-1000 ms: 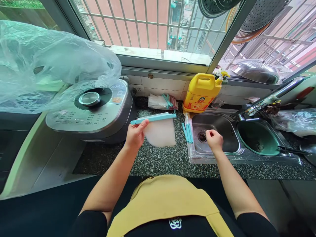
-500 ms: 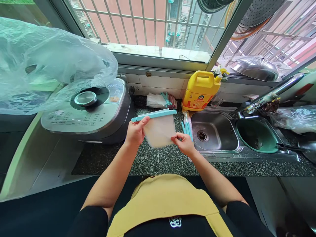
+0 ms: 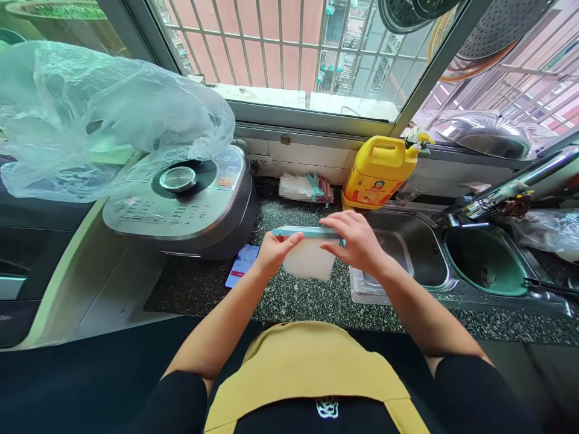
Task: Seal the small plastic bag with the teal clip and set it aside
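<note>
A small white plastic bag hangs from a long teal sealing clip above the speckled counter. My left hand pinches the clip's left end. My right hand is closed over the clip's right end, fingers on top. Both hands hold it level in front of me, just left of the steel sink.
A silver pressure cooker stands at left under a big clear plastic bag. A phone lies beside it. At the back wall are spare bags and clips and a yellow detergent jug. A green basin sits under the tap.
My right hand came from over the sink to the bag's lower corner, then up onto the clip's right end. The view shifted, and a phone now shows by the cooker.
</note>
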A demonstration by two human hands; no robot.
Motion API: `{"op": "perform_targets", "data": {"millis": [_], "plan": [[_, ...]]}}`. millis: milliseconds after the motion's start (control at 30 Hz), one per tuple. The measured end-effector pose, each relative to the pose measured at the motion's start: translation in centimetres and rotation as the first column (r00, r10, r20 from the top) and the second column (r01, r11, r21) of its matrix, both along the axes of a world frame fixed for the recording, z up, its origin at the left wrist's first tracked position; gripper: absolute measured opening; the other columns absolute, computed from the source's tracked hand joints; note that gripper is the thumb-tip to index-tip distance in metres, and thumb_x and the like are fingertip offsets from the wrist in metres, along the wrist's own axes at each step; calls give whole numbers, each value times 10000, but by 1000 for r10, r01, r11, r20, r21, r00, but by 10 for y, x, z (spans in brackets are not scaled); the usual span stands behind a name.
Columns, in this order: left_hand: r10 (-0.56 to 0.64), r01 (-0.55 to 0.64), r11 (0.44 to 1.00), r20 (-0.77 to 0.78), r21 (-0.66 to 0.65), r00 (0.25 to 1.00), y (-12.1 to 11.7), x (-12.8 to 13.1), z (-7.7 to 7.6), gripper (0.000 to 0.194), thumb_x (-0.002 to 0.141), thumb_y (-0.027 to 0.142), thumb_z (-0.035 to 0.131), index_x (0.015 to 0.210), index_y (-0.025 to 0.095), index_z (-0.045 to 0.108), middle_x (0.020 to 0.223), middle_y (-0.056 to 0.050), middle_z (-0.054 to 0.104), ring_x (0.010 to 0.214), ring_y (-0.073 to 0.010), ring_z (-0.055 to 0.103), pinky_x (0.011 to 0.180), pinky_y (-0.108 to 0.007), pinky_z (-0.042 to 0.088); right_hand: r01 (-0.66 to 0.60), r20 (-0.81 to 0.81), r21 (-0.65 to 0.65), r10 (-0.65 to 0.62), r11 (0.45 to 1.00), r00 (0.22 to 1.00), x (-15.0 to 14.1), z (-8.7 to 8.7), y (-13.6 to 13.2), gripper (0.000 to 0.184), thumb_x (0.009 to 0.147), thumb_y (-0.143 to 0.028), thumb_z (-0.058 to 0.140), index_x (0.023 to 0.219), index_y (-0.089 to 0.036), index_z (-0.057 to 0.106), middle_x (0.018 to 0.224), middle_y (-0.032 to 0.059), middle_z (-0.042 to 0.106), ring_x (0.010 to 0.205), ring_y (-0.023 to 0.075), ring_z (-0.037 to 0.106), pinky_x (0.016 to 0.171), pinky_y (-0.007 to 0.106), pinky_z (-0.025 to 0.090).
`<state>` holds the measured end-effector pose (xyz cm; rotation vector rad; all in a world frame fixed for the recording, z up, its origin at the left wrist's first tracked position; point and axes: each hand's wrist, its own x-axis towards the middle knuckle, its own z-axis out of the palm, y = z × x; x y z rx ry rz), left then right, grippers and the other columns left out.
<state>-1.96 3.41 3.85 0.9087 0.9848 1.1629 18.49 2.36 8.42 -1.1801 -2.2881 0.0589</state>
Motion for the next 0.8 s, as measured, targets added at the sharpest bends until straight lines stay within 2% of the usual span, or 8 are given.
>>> {"op": "perform_targets", "data": {"millis": [67, 133, 233, 333, 467, 533, 667, 800], "plan": [[-51, 51, 999, -25, -11, 998, -3, 5, -7, 393, 519, 481, 787, 627, 130, 649, 616, -14, 651, 557, -137, 575, 570, -264, 473, -61, 89, -37, 64, 997, 994, -2, 2, 5, 197, 860, -323, 545, 945, -185, 655, 855, 66, 704, 799, 206, 586, 750, 341, 399], [-88, 86, 996, -41, -39, 995, -8, 8, -19, 427, 489, 494, 793, 677, 133, 664, 663, -24, 673, 607, -155, 593, 596, -266, 478, -23, 71, -49, 26, 999, 997, 0, -6, 7, 182, 871, -289, 519, 901, -179, 661, 785, 56, 704, 733, 193, 585, 708, 324, 390], [-76, 65, 991, -90, -118, 993, -18, 13, -46, 410, 534, 499, 754, 726, 144, 683, 726, -40, 697, 693, -183, 612, 655, -281, 486, 152, 10, -84, -152, 985, 988, 10, -27, 8, 209, 858, -315, 512, 904, -184, 668, 812, 69, 707, 745, 206, 597, 717, 329, 403], [-25, -3, 987, -169, -162, 985, -25, 16, -73, 319, 614, 454, 690, 698, 146, 685, 699, -40, 692, 685, -177, 602, 660, -279, 480, 312, 57, -177, -307, 933, 950, 19, -54, 10, 233, 833, -330, 514, 918, -185, 675, 851, 82, 706, 781, 222, 608, 747, 335, 416], [-2, -35, 988, -244, -149, 970, -11, 13, -94, 225, 640, 364, 634, 632, 140, 644, 567, -7, 620, 552, -134, 538, 545, -238, 428, 447, 164, -238, -418, 862, 894, 19, -86, 19, 237, 803, -315, 529, 907, -166, 681, 943, 103, 680, 895, 236, 601, 792, 324, 425], [20, -60, 990, -295, -127, 955, 10, 12, -100, 178, 653, 316, 598, 627, 141, 623, 535, 6, 587, 508, -118, 504, 495, -220, 396, 524, 231, -319, -472, 789, 851, 16, -96, 32, 235, 798, -316, 538, 904, -163, 681, 944, 97, 674, 916, 232, 600, 790, 306, 425], [87, -123, 991, -417, -59, 905, 79, 20, -99, 154, 683, 195, 523, 769, 135, 636, 614, -8, 616, 547, -131, 535, 522, -224, 424, 651, 303, -503, -589, 569, 749, 13, -97, 81, 267, 839, -354, 493, 974, -196, 661, 915, 53, 698, 889, 208, 630, 720, 264, 425], [194, -204, 978, -543, 43, 817, 166, 35, -85, 271, 716, 107, 493, 951, 135, 625, 920, -78, 672, 825, -175, 612, 773, -271, 469, 707, 324, -501, -650, 499, 688, 12, -90, 147, 320, 860, -396, 450, 1015, -196, 647, 959, 77, 708, 947, 242, 641, 717, 282, 434]]}}
